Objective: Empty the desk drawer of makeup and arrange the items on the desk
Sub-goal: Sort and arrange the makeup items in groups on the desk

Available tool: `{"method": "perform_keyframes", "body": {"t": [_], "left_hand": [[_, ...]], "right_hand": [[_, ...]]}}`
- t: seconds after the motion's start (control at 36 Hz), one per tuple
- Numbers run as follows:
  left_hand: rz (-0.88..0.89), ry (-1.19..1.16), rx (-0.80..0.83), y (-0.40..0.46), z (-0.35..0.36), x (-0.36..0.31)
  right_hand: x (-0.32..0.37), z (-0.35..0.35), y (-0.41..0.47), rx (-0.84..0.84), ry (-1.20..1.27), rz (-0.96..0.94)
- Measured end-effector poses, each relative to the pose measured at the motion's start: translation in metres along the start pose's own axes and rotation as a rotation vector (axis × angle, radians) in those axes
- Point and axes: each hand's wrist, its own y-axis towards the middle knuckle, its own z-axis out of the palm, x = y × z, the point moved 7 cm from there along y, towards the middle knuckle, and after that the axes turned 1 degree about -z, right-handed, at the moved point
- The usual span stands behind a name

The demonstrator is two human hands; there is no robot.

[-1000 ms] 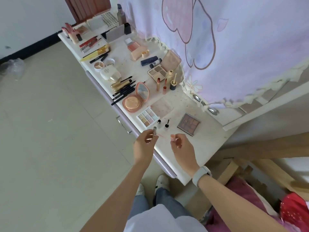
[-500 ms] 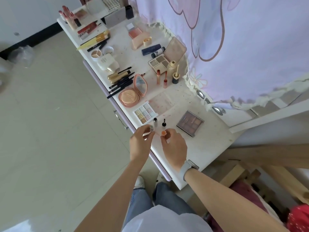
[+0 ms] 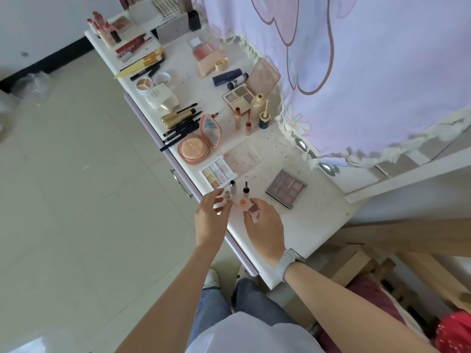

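The white desk [image 3: 313, 225] carries the makeup. My left hand [image 3: 210, 220] pinches a small silver-capped tube [image 3: 227, 196] between thumb and forefinger, upright at the desk's front edge. My right hand [image 3: 266, 225] hovers beside a small orange-capped tube [image 3: 243, 202] that stands on the desk, and its loosely spread fingers are not closed round it. Just behind stand another silver-capped tube [image 3: 232, 186] and a black-capped one [image 3: 246, 187]. The lilac drawer front [image 3: 178, 174] with its metal handle sits below the desk edge and looks closed.
Around the hands lie a pastel eyeshadow palette [image 3: 218, 173], a dark brown palette [image 3: 286, 188] and an open pink powder compact [image 3: 197, 146]. Further back are black pencils [image 3: 181, 131], lip tubes [image 3: 242, 118] and bottles. A lilac curtain [image 3: 356, 72] hangs over the desk's far side.
Both hands moved forward and down to the desk's front edge with the two small tubes. The orange-capped tube now stands on the desk and my right fingers have loosened from it.
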Motion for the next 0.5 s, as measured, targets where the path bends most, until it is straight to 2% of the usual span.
{"method": "perform_keyframes", "body": {"t": [0.14,0.22,0.31,0.39,0.5], "left_hand": [[0.025,0.248,-0.056,-0.016,-0.006,0.003],[0.018,0.418,-0.009,-0.03,-0.001,0.007],[-0.022,0.562,0.128,-0.04,0.012,0.017],[-0.05,0.631,0.225,-0.045,0.021,0.023],[-0.066,0.677,0.264,-0.046,0.022,0.02]], "right_hand": [[0.001,-0.042,0.004,-0.154,-0.138,-0.253],[-0.008,-0.061,0.025,-0.218,-0.349,-0.286],[-0.024,-0.058,0.044,-0.079,-0.544,-0.182],[-0.037,-0.049,0.049,0.095,-0.595,-0.059],[-0.035,-0.05,0.045,0.069,-0.609,-0.075]]}}
